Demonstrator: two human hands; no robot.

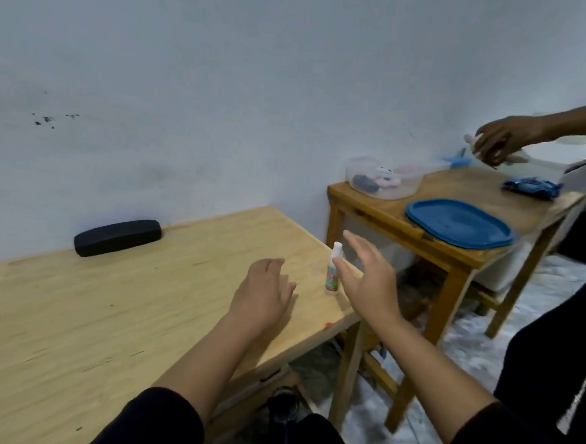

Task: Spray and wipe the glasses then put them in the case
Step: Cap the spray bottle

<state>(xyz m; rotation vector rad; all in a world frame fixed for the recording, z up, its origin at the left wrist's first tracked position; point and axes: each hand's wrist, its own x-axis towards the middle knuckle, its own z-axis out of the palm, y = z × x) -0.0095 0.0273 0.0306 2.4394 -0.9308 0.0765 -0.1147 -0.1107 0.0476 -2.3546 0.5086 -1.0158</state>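
At two o'clock a second counter (461, 252) is seen, carrying a blue lid (459, 223), a clear tub (383, 177) and a blue toy car (532, 186).

You get flat, fairly dim, bluish indoor light with only faint soft shadows beneath your hands on the counter (73, 311), no glare, a soft and slightly smeared picture throughout, motion blur on the other person's hand (502, 140) at right, and wide-angle bending of the edges.
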